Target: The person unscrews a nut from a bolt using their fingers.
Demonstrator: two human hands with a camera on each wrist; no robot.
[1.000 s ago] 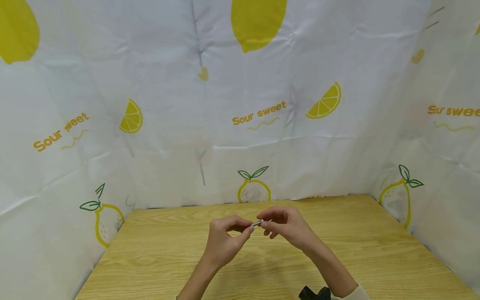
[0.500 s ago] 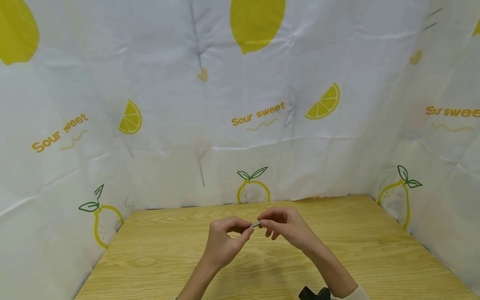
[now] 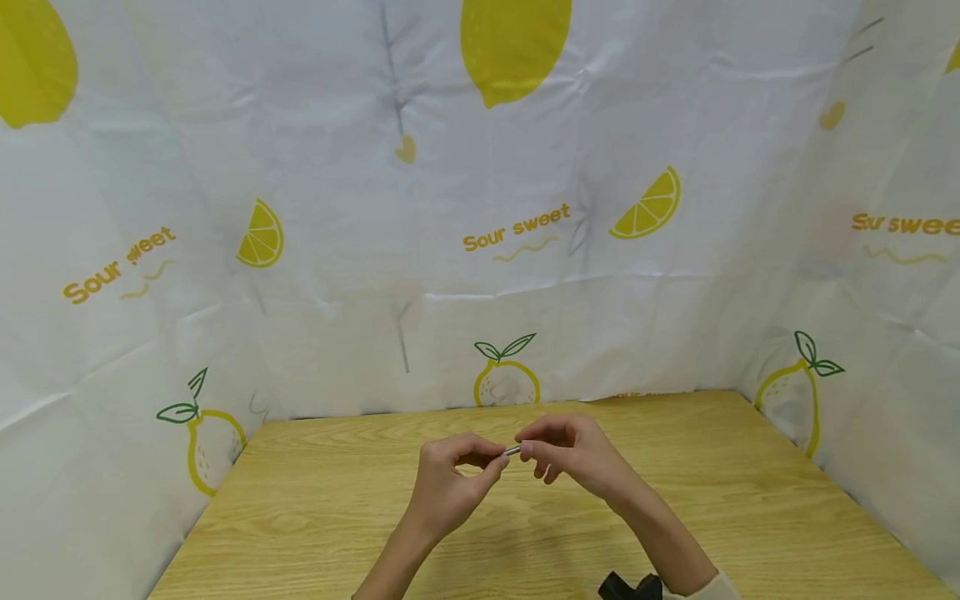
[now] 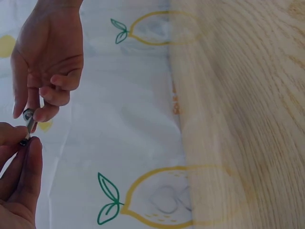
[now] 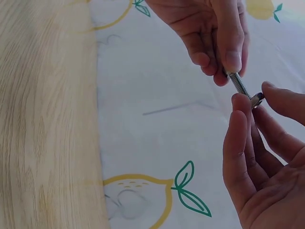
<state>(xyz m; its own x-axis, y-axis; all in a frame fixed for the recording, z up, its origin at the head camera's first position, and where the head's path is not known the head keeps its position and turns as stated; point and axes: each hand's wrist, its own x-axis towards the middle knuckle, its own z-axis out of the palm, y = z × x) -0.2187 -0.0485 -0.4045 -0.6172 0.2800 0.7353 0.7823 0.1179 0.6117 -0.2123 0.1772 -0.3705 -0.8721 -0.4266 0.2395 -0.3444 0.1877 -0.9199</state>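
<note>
A small silver bolt with a threaded shaft is held level in the air between the two hands. My left hand pinches one end between thumb and fingertips, which hide that end. At the other end sits a shiny metal piece that looks like a nut. The thumb and fingertips of my right hand are round this nut, its remaining fingers loosely bent. In the left wrist view, the nut shows at the right hand's fingertips, above the left hand's fingers.
Both hands are above a wood-grain table. White sheeting printed with lemons stands behind it and at both sides. A black object sits by the right sleeve.
The right thumb and fingertips have shifted slightly at the bolt's end, covering the pale bit seen there one second ago. The left hand keeps its place.
</note>
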